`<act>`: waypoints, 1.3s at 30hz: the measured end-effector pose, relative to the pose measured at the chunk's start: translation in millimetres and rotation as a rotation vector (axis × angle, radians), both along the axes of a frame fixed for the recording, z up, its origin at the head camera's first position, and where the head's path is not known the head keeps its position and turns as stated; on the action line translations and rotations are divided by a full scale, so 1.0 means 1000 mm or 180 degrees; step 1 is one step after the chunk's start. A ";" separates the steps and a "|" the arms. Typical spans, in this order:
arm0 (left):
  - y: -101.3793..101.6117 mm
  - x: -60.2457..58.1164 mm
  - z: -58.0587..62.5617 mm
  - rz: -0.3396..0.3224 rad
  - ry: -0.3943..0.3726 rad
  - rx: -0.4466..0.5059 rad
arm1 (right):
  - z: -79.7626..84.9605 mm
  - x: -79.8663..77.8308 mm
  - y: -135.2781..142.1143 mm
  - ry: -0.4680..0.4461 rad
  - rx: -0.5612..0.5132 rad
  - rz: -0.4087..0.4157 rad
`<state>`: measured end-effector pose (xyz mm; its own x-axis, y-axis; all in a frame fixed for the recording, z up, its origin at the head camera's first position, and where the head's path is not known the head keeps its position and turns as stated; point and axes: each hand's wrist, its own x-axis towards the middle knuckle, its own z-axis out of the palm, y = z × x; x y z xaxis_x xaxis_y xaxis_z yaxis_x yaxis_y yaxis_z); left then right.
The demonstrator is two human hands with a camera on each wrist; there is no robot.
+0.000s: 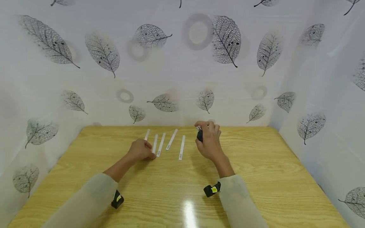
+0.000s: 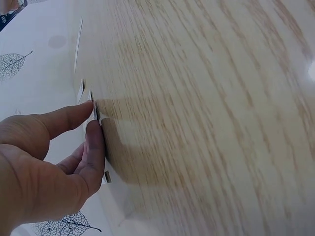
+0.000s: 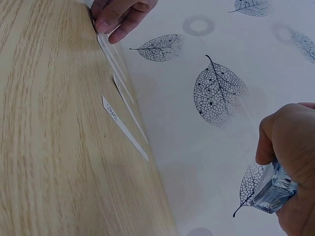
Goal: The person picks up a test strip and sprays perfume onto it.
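Several narrow white paper test strips lie fanned on the table, some with small dark print at their near ends. My left hand (image 1: pixel 141 149) pinches the near end of one paper strip (image 1: pixel 155 143), thumb and index finger at the tabletop in the left wrist view. Another strip (image 1: pixel 147 134) extends from behind that hand. My right hand (image 1: pixel 210 139), raised at the right of the strips, grips a small perfume bottle (image 1: pixel 200 135) with a dark body. Its index finger curls over the bottle's silvery top. The right wrist view shows clear, faceted glass (image 3: pixel 275 189) at the bottle's end.
To the right of the held strip lie three strips: one close by (image 1: pixel 161 145), a slanted one (image 1: pixel 172 139) and one nearer my right hand (image 1: pixel 182 147). The wood-grain table (image 1: pixel 159 190) ends at a white leaf-print sheet (image 1: pixel 176 72) behind and at the sides.
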<state>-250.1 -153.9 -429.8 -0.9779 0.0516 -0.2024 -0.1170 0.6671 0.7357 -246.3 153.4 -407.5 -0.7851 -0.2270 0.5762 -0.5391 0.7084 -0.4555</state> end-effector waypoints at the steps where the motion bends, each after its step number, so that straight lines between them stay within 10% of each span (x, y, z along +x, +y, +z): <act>1: 0.001 0.000 0.000 0.0018 -0.0004 0.0019 | 0.001 0.000 0.000 0.0003 -0.0003 0.0005; 39: 0.011 0.009 0.000 0.0500 0.0362 -0.0193 | 0.002 0.001 0.000 -0.0038 0.0017 0.0027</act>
<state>-241.0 -143.2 -430.3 -0.9898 -0.1122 -0.0884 -0.1416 0.6906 0.7092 -245.6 153.4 -405.3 -0.7900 -0.2367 0.5656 -0.5396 0.7062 -0.4583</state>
